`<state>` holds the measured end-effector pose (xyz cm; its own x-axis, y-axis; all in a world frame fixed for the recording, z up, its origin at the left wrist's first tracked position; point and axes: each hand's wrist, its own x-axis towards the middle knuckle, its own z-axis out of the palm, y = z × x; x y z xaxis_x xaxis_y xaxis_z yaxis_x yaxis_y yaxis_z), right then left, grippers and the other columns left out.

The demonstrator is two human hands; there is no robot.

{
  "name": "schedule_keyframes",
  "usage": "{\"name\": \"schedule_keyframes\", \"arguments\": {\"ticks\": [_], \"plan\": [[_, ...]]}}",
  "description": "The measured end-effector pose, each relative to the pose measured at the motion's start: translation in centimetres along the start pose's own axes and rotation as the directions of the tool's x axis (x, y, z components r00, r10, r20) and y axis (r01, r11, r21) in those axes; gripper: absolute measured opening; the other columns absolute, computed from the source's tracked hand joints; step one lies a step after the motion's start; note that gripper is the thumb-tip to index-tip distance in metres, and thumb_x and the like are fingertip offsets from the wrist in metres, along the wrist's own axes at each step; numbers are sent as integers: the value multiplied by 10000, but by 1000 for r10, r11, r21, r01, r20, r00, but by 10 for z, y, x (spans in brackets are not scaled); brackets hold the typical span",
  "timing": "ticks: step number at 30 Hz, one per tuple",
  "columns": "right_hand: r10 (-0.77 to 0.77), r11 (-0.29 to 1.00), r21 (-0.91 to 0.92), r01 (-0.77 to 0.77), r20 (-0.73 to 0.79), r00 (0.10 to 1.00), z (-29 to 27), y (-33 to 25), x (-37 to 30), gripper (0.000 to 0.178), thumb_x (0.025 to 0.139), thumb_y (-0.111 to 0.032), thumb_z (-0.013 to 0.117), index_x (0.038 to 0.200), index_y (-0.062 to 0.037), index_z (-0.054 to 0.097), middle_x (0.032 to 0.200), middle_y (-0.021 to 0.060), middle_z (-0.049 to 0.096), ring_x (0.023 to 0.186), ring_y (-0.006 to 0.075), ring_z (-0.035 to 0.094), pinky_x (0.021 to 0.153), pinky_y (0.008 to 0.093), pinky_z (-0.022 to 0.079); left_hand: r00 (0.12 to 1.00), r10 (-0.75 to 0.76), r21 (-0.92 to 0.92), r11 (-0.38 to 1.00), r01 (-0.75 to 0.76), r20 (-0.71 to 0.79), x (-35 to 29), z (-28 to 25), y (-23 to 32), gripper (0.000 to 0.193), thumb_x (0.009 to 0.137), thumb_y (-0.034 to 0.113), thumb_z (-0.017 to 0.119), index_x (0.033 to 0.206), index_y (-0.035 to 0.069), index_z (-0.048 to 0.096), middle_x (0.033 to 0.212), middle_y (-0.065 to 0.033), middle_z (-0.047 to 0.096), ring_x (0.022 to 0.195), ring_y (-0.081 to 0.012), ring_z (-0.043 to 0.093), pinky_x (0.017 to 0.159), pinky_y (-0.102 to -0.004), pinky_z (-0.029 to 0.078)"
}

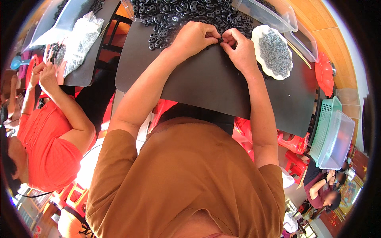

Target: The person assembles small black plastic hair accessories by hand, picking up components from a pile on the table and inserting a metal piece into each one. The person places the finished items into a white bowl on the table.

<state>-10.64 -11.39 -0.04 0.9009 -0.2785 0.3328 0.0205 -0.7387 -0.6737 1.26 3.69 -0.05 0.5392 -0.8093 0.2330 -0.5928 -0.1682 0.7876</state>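
Note:
Over the dark table point(198, 85), my left hand point(194, 37) and my right hand point(239, 49) meet fingertip to fingertip. Both are closed in a pinch on one small black cord lock point(220, 40), mostly covered by the fingers. Just beyond them spreads a heap of similar black two-hole cord lock pieces point(174, 18). To the right of my right hand stands a white scalloped dish point(257, 33) full of tiny silvery-grey pieces point(275, 53) that look like springs. Whether one of these is in my fingers cannot be made out.
A clear plastic bin point(291, 20) lies behind the heap. Right of the table are a red dish point(325, 73) and a green basket point(323, 127). At the left, a person in red point(53, 139) works at another table beside a clear bag point(83, 41). Red stools stand around.

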Motion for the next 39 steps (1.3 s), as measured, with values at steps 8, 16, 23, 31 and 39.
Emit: {"name": "schedule_keyframes", "arguments": {"ticks": [8, 16, 23, 31, 39], "plan": [[-7, 1000, 9, 7, 53, 999, -5, -4, 1, 184, 751, -48, 753, 902, -52, 647, 806, 85, 690, 687, 186, 673, 656, 303, 529, 1000, -10, 34, 999, 9, 10, 0, -2, 1, 136, 798, 95, 728, 923, 43, 738, 817, -96, 733, 758, -168, 709, 734, -291, 554], [-7, 998, 67, 5, 33, 999, -4, 0, 1, 125, 781, -63, 740, 871, -35, 658, 774, 93, 680, 665, 190, 664, 625, 304, 506, 1000, 23, -7, 1000, -23, 14, 0, -1, -3, 150, 799, 98, 725, 938, 44, 738, 812, -98, 733, 753, -167, 709, 725, -288, 555], [-42, 993, -104, 50, 81, 996, -6, -6, 2, 124, 792, -111, 716, 875, -35, 664, 812, 95, 659, 709, 271, 649, 649, 354, 502, 999, 42, 26, 999, -43, 17, 1, 0, -4, 149, 798, 97, 723, 938, 48, 738, 814, -89, 733, 764, -167, 713, 731, -292, 557], [-148, 974, -166, 155, 54, 987, -9, -8, 1, 121, 815, -151, 696, 869, -47, 665, 831, 96, 640, 776, 321, 641, 680, 400, 506, 999, 48, 38, 998, -49, 25, 1, -2, -1, 144, 798, 106, 726, 928, 46, 735, 814, -94, 732, 748, -182, 711, 716, -293, 551], [-163, 956, -237, 172, 59, 985, -6, -8, 1, 92, 836, -151, 664, 865, -64, 669, 833, 92, 622, 797, 326, 638, 693, 407, 513, 998, 55, 19, 998, -56, 29, 1, -1, -2, 138, 802, 111, 726, 921, 41, 735, 817, -100, 727, 746, -189, 708, 709, -292, 548]]}}
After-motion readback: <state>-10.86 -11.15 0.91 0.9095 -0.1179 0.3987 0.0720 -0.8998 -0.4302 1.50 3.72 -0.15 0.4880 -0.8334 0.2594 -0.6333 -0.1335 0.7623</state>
